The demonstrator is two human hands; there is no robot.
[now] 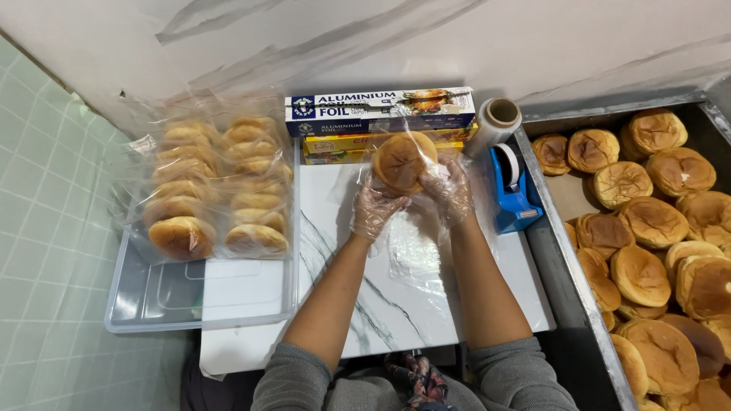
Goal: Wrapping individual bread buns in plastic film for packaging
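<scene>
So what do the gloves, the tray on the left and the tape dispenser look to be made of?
Gloves on both hands, left hand and right hand: thin clear plastic film, crinkled and glossy, skin showing through. Tray: clear rigid plastic, floor tiles visible through it. Tape dispenser: blue moulded plastic, smooth with a slight sheen.

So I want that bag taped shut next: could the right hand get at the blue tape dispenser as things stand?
Probably yes. The blue tape dispenser sits just beside the right hand with nothing between them, but that hand is holding the bagged bun and would have to let go.
</scene>
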